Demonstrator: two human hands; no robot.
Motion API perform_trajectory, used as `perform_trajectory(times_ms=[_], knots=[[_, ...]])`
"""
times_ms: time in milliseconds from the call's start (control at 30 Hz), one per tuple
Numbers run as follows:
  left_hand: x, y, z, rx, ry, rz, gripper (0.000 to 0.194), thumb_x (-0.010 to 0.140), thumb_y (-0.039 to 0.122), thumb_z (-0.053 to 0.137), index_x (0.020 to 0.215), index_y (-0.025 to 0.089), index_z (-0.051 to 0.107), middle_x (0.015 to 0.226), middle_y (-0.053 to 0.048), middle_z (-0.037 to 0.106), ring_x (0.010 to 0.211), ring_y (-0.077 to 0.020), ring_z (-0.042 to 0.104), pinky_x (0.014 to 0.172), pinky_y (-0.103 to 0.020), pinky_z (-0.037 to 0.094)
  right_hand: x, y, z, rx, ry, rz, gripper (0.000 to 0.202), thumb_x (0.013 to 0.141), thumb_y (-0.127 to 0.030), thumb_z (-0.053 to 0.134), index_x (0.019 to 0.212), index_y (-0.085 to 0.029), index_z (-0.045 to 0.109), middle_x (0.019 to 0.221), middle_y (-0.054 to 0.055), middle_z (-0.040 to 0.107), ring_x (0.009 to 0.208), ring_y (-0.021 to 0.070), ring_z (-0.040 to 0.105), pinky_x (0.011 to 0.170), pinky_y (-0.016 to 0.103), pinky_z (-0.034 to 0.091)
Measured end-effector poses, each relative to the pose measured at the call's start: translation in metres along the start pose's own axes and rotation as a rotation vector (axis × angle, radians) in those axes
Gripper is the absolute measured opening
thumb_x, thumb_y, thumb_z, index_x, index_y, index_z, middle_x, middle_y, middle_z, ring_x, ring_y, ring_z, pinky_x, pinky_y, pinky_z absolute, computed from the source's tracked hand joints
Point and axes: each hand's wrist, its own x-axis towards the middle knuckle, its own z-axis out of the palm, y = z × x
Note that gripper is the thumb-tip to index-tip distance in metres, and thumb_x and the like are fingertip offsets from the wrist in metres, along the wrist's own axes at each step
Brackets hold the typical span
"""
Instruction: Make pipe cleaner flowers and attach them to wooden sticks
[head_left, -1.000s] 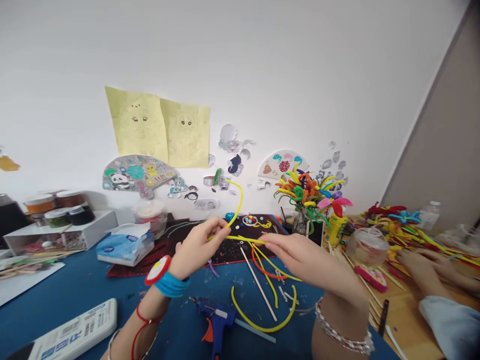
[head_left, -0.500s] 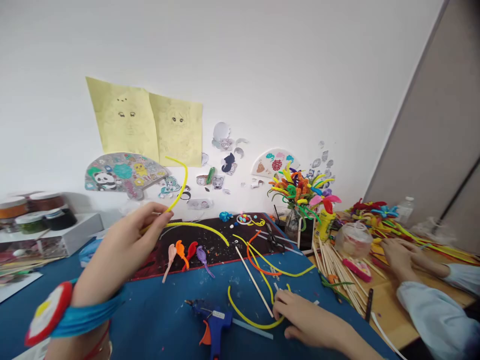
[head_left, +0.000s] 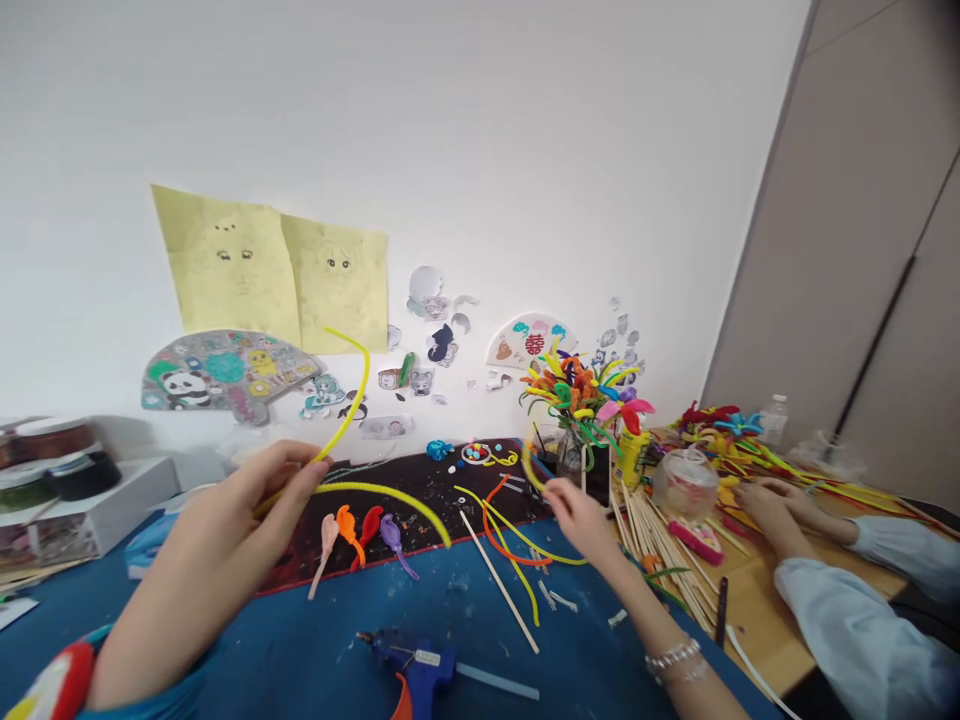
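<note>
My left hand (head_left: 217, 540) is closed around a yellow pipe cleaner (head_left: 358, 390); one length curves up from the fingers and another yellow length bends out to the right over the table. Raised at the right, my right hand (head_left: 579, 515) pinches a second yellow pipe cleaner (head_left: 531, 468), which looks blurred. Between the hands lie yellow pipe cleaners (head_left: 521, 580), an orange pipe cleaner (head_left: 495, 535) and a thin wooden stick (head_left: 501, 585). Small shaped pieces in pink, orange, red and purple (head_left: 390, 535) sit in a row beside my left hand.
A blue glue gun (head_left: 424, 668) lies at the front. Pipe-cleaner flowers (head_left: 574, 390) stand in a glass vase. Wooden sticks (head_left: 660, 530) spread out on the right, near another person's hands (head_left: 769, 505). Paint jars (head_left: 64, 455) stand on a white box at left.
My right hand has lifted a curved yellow pipe cleaner from the table beside the glue gun and moved up and away from me. My left hand keeps its hold; the view has shifted slightly.
</note>
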Motion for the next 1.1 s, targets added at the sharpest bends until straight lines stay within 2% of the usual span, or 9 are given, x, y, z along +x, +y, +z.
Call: perform_trajectory(times_ms=[33,100,200,333,467,600,767,900,1100], knots=[[0.0,-0.001,0.001,0.006,-0.028,0.0,0.036,0.078,0.054,0.042,0.092,0.025,0.058,0.077,0.0,0.065,0.07,-0.0178,0.059,0.055,-0.023,0.045,0.002,0.001,0.008,-0.032,-0.202,-0.027,0.021,0.087,-0.03,0.041,0.086,-0.02,0.06,0.078,0.005,0.062,0.072,0.0173,0.057,0.067,0.028,0.042],[0.002,-0.004,0.005,0.013,-0.11,-0.011,0.036,0.08,0.053,0.04,0.095,0.024,0.056,0.08,0.0,0.065,0.072,-0.0177,0.059,0.058,-0.023,0.045,-0.001,-0.001,0.02,-0.056,-0.338,-0.054,0.017,0.082,-0.032,0.049,0.082,-0.021,0.062,0.076,0.004,0.062,0.076,0.0192,0.057,0.07,0.031,0.041],[0.006,-0.007,0.014,0.017,-0.136,-0.033,0.034,0.081,0.051,0.041,0.097,0.024,0.054,0.082,0.001,0.064,0.07,-0.0162,0.059,0.06,-0.023,0.044,-0.011,-0.02,0.026,-0.043,-0.293,-0.097,0.019,0.087,-0.028,0.044,0.091,-0.022,0.061,0.087,0.005,0.061,0.087,0.0193,0.053,0.08,0.034,0.038],[0.014,-0.005,0.034,-0.003,-0.228,-0.026,0.034,0.082,0.05,0.04,0.094,0.022,0.054,0.077,-0.001,0.064,0.067,-0.0165,0.059,0.06,-0.023,0.043,-0.013,-0.064,0.021,0.108,-0.202,-0.283,0.022,0.089,-0.018,0.038,0.093,-0.021,0.059,0.089,0.004,0.059,0.09,0.0174,0.048,0.093,0.039,0.03],[0.015,0.008,0.063,-0.1,-0.339,0.001,0.03,0.085,0.046,0.036,0.09,0.021,0.051,0.069,0.001,0.061,0.061,-0.0148,0.056,0.057,-0.023,0.041,0.0,-0.107,0.027,0.379,-0.213,-0.386,0.023,0.085,-0.026,0.047,0.106,-0.023,0.055,0.096,0.005,0.057,0.094,0.0187,0.047,0.095,0.043,0.027],[0.01,0.022,0.101,-0.091,-0.405,0.001,0.024,0.087,0.038,0.032,0.088,0.022,0.049,0.062,0.003,0.058,0.055,-0.0145,0.055,0.052,-0.022,0.036,0.007,-0.134,0.052,0.942,-0.335,-0.277,0.055,0.079,-0.047,0.054,0.124,-0.02,0.039,0.103,0.008,0.054,0.094,0.0192,0.05,0.085,0.036,0.039],[-0.005,0.022,0.159,-0.013,-0.491,0.017,0.02,0.089,0.03,0.03,0.091,0.021,0.048,0.065,-0.001,0.061,0.061,-0.016,0.06,0.055,-0.022,0.036,-0.006,-0.135,0.083,1.514,-0.283,0.103,0.048,0.084,-0.056,0.039,0.112,-0.018,0.044,0.077,0.004,0.056,0.065,0.0148,0.053,0.065,0.031,0.042],[-0.018,0.011,0.195,0.002,-0.554,0.088,0.023,0.09,0.033,0.028,0.098,0.022,0.047,0.065,-0.002,0.062,0.061,-0.0171,0.062,0.054,-0.022,0.037,-0.007,-0.116,0.093,1.613,-0.094,0.427,0.041,0.082,-0.056,0.042,0.086,-0.017,0.054,0.063,0.001,0.051,0.055,0.0126,0.047,0.055,0.027,0.037],[-0.032,-0.028,0.215,0.046,-0.511,0.033,0.027,0.09,0.034,0.025,0.097,0.02,0.048,0.067,-0.002,0.061,0.062,-0.0174,0.062,0.056,-0.023,0.039,0.003,-0.092,0.101,1.561,-0.027,0.537,0.037,0.081,-0.052,0.046,0.085,-0.016,0.054,0.064,0.002,0.057,0.052,0.0113,0.048,0.055,0.026,0.037]])
